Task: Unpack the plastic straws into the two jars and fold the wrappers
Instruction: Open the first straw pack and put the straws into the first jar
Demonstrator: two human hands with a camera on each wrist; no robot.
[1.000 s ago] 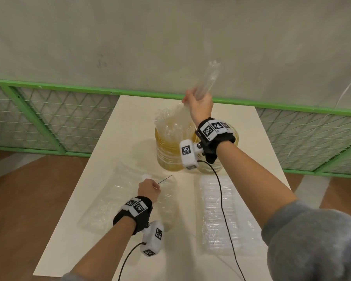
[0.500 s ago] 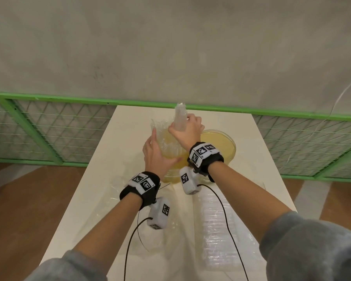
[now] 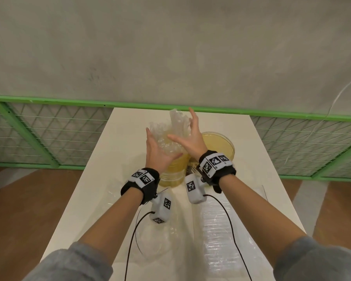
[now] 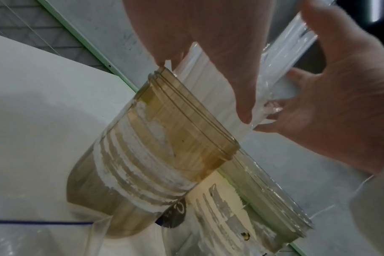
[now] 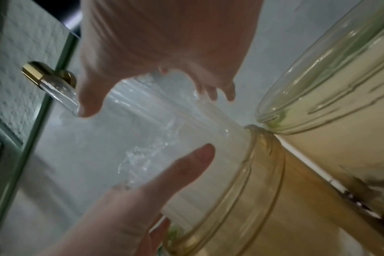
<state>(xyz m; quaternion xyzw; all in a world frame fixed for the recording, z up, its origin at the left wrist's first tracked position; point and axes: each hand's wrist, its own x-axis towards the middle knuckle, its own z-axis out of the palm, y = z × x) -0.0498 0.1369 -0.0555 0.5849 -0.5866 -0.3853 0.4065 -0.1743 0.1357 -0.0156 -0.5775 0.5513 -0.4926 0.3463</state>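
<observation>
You see two amber-tinted clear jars, the nearer one streaked with white residue in bands. The straws are clear to milky white. Your wristbands are black with black-and-white square-patterned tags. The table is cream; the rail green; the sleeves look grey.

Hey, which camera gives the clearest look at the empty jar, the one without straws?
The head view: the empty jar shows its whole open mouth from above, right of the straw-filled jar. The right wrist view shows only its rim and part of its wall; the left wrist view shows its side, partly hidden.
</observation>
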